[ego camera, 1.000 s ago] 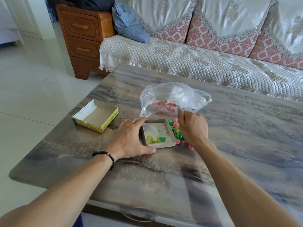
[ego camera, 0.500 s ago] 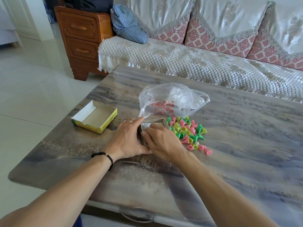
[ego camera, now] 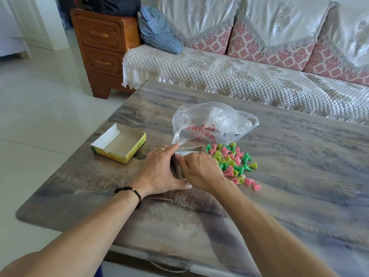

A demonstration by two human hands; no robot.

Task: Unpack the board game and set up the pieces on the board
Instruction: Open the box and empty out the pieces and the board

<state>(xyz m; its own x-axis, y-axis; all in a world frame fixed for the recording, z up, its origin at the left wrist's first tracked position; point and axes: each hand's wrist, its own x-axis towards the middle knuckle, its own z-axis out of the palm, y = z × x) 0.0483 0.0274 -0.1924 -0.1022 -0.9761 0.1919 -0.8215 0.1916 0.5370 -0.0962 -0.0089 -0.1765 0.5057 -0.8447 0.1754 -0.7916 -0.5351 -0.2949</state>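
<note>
Fingers of the right hand (ego camera: 201, 170) curl down into the small open box tray (ego camera: 189, 152), apparently pinching at something inside, though what they hold is hidden by the hand itself. Left hand (ego camera: 159, 170) lies flat against the tray's 9 o'clock wall, fingers straight, thumb on the desk (ego camera: 299, 176), steadying it. A second ago the right hand was at the 3 o'clock side among the pieces and the tray's inside showed a few green ones; half a second ago it had crossed over the tray, and now it digs in deeper. Plastic cone pieces (ego camera: 232, 162), pink, green and yellow, lie loose in a heap just to the 3 o'clock side of the tray. Crumpled clear plastic bag (ego camera: 213, 122) sits at 12 o'clock, touching the left index fingertip. Box lid (ego camera: 119, 143) rests upturned at 10 o'clock, well apart. Likely the folded board is being drawn out next; unpacking is nearly done, setting up not begun
</note>
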